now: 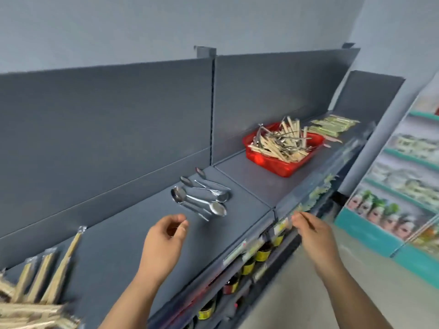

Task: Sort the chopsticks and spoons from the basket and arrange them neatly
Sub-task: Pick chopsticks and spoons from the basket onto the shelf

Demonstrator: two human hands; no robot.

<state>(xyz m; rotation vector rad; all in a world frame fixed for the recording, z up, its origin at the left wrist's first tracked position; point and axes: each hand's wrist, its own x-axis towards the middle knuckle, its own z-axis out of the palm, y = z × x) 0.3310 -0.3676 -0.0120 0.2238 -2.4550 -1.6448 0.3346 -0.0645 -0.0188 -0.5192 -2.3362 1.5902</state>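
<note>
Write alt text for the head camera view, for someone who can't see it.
A person's left hand, loosely curled and empty, hovers beside a pile of metal spoons on a grey shelf, while the right hand is at the shelf's front edge. Farther along stands a red plastic basket of mixed wooden chopsticks and spoons.

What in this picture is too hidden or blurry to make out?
All in the head view:
- Right hand: motion blur hides whether its fingers pinch a thin stick.
- Red basket: its heaped chopsticks hide what lies beneath.
- Chopstick packs: cut off by the left and bottom edges.
- Jars on the lower shelf: labels blurred, partly hidden by the shelf edge above.
</note>
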